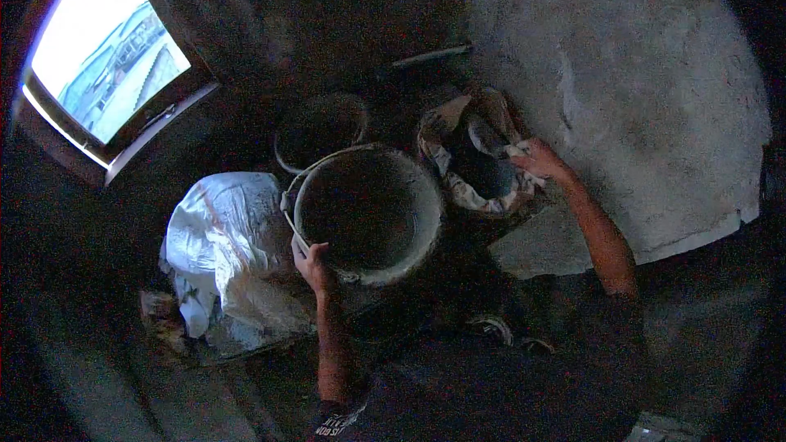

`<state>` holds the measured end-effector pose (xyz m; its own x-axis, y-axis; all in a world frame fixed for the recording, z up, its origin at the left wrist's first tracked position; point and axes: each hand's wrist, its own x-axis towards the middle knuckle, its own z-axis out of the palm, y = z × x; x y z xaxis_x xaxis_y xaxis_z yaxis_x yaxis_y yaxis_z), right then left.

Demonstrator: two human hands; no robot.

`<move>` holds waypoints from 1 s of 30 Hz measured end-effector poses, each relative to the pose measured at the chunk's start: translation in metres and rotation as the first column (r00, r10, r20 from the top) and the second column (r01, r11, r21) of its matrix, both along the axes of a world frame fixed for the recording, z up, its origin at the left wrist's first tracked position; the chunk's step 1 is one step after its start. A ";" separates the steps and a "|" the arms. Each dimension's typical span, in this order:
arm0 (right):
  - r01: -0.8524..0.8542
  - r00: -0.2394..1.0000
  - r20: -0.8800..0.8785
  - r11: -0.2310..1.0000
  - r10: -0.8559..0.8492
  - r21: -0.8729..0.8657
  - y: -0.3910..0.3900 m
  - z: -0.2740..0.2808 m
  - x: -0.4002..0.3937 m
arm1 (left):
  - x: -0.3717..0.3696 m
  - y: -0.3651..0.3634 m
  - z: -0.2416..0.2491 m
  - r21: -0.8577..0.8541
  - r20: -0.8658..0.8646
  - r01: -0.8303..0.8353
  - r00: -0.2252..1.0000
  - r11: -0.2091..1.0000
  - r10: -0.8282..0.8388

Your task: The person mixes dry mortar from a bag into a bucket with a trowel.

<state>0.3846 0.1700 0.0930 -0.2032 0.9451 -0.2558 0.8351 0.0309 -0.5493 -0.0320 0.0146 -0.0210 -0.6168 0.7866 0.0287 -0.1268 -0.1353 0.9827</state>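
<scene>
A large round bucket [427,225] stands in the middle of the view, its dark inside facing me. My left hand [313,267] is closed around the bail handle [288,217] at the bucket's near left rim. To the right of the bucket is an open sack [463,195] with a rolled, crumpled edge. My right hand [540,160] is closed on the right side of that edge. Within the sack's mouth, a rounded greyish piece [485,136] shows above a dark hollow. Dim light hides what the bucket holds.
A white plastic sack [225,225] sits left of the bucket. Behind the bucket is another round rim [360,119], mostly in shadow. A pale, rough wall-like slab [647,106] rises at the right. At upper left, a bright window [123,57] has a dark frame.
</scene>
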 end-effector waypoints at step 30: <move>-0.735 0.671 0.251 0.583 0.698 0.346 -0.055 -0.052 -0.193 | -0.008 0.002 -0.004 0.061 -0.163 -0.072 0.983 0.996 0.081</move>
